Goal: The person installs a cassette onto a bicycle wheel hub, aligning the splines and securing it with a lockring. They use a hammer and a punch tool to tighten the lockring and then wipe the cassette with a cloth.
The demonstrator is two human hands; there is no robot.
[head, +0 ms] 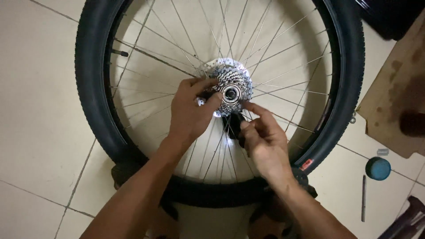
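Both my hands work at the cog cluster in the middle of a bicycle wheel lying flat on the tiled floor.

My left hand [190, 113] is clenched on the cassette [230, 86], fingers curled over its near-left edge; my right hand [261, 137] pinches a dark tool [232, 121] just below the hub [230, 93]. The sharp cog teeth lie right under my grip, so I judge a slip could nick my fingertips, or the tool could snag the spokes [283, 66] beside it.

left hand [188, 113] curled, right hand [264, 140] pinching
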